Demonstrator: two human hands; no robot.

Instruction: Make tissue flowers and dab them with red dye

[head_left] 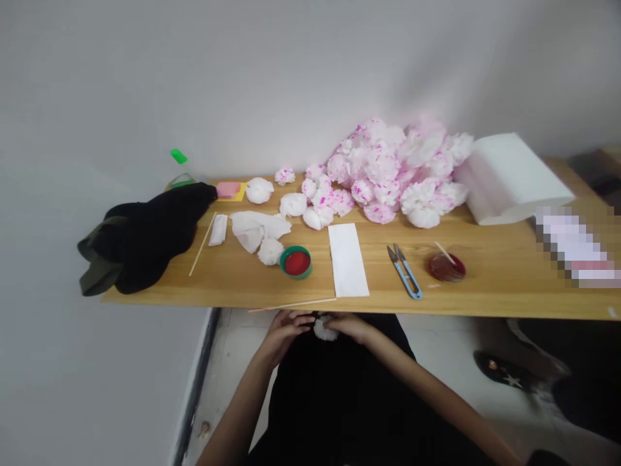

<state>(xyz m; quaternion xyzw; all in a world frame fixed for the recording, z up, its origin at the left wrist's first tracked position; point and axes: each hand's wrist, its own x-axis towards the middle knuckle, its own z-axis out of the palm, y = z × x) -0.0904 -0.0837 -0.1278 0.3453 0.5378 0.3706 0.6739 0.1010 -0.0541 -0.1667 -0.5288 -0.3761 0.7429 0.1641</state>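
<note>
Below the table's front edge, over my lap, my left hand [285, 327] and my right hand [350, 325] are both closed on a small white tissue flower [324, 330] held between them. The fingers of both hands pinch its sides. Right above them a thin wooden stick [291, 304] lies along the edge of the wooden table [485, 291]. A flat white tissue sheet [347, 259] and a green lid of red dye [296, 262] lie just beyond it.
A heap of pink-speckled tissue flowers [388, 171] fills the back of the table beside a stack of white tissue [509, 178]. Thread snips [405, 272], a dish of red dye [446, 266], crumpled tissue [257, 230] and dark clothing [145, 233] at the left end also lie there. A shoe [504, 372] is on the floor at right.
</note>
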